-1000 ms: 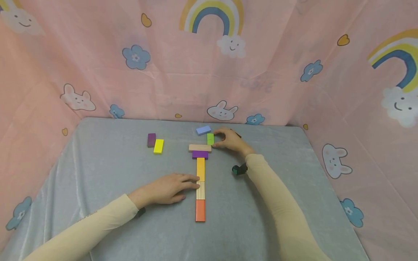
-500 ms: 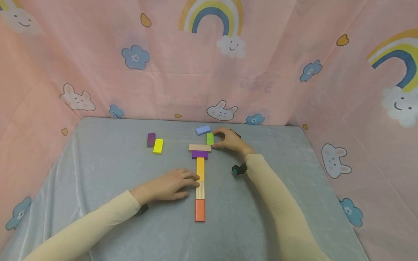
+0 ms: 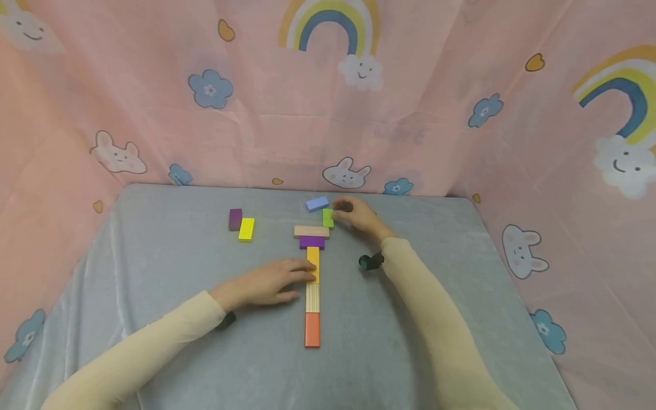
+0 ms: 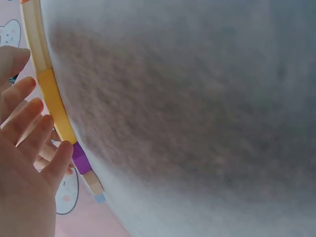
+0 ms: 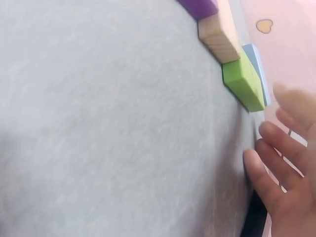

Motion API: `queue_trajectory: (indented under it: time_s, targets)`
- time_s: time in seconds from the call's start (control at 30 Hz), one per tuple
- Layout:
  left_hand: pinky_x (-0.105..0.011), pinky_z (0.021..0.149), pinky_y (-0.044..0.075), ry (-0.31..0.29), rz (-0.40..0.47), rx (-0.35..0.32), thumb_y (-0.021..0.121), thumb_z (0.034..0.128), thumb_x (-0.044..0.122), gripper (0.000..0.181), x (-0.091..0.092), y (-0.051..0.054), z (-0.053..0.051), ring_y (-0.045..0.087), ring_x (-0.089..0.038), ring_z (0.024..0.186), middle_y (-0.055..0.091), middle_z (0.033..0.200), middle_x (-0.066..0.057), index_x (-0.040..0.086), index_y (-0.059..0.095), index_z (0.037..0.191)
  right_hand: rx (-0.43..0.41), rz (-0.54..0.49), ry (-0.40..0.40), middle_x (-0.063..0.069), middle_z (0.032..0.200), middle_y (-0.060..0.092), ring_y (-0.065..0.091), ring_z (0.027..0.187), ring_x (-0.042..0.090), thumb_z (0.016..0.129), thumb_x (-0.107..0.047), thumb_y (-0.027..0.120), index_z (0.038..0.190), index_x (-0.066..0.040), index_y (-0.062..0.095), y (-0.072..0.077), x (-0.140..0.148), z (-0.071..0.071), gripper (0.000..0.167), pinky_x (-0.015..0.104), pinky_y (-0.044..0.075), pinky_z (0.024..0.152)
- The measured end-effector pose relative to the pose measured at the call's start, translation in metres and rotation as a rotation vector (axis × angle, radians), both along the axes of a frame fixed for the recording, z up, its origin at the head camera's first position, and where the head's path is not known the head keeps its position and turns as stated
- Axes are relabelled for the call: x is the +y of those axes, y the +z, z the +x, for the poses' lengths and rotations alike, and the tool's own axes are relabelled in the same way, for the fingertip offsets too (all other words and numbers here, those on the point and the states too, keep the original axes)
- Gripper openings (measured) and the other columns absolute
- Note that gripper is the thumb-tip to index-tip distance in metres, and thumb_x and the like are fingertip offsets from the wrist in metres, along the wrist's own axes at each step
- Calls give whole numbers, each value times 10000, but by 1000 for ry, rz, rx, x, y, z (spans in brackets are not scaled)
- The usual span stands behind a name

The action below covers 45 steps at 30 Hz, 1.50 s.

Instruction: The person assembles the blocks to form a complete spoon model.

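Your right fingers (image 5: 286, 143), released, are beside one bright-green oblong block (image 5: 242, 85); relaxed left fingers (image 3: 299, 264) overlie one orange block (image 3: 313, 256).

A plain wooden block (image 3: 302, 232) lies crosswise. Against its near side is a shorter purple block (image 3: 312, 243), also crosswise. Nearer than both, an orange-yellow block (image 3: 314, 255), striped pale-wood piece (image 3: 312, 298) and red-orange block (image 3: 312, 329) run lengthwise, end to end. At the wooden block's far right corner sits a green block (image 3: 327, 222), lengthwise; beyond it, a slanted blue block (image 3: 317, 204). Well left lie a dark purple block (image 3: 235, 219) and a yellow block (image 3: 246, 230).
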<state>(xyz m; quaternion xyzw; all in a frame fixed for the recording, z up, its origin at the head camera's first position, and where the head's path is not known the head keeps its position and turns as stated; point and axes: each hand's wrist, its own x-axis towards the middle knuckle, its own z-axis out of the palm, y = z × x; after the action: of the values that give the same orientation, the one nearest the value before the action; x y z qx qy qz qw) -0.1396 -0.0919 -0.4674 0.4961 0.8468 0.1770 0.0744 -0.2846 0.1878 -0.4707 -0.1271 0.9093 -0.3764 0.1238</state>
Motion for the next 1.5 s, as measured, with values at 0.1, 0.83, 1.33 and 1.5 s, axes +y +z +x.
queue_trajectory:
  time_s: [0.1, 0.83, 1.33, 1.5]
  targets:
    - [-430, 1166, 417, 11, -12, -6, 624, 966, 256, 426, -1, 0, -2, 477, -220, 1402, 515, 1493, -9, 183, 574, 1382, 28, -34, -14, 89, 1370, 598, 532, 1320, 286, 980, -279, 610, 1347, -126, 569, 1, -5, -5, 400, 472, 417, 1152]
    - [-398, 1178, 407, 22, -42, -14, 608, 974, 231, 409, 3, 1, -3, 459, -193, 1419, 520, 1493, 15, 206, 583, 1382, 66, 42, 22, 91, 1388, 596, 526, 1336, 279, 1009, -170, 561, 1346, -135, 617, -1, -21, -32, 343, 439, 409, 1170]
    - [-407, 1168, 419, 31, -52, -13, 615, 970, 225, 416, 1, 1, -2, 459, -196, 1419, 519, 1494, 10, 199, 581, 1383, 81, 74, -7, 87, 1320, 626, 554, 1281, 265, 981, -226, 618, 1297, -134, 646, -6, -24, -36, 331, 428, 426, 1153]
    - [-395, 1171, 416, 33, -60, -12, 614, 970, 230, 422, 1, -2, -3, 452, -186, 1424, 509, 1502, 20, 209, 574, 1390, 94, 78, -3, 87, 1305, 628, 560, 1262, 267, 973, -229, 631, 1298, -137, 647, -7, -23, -36, 338, 433, 437, 1140]
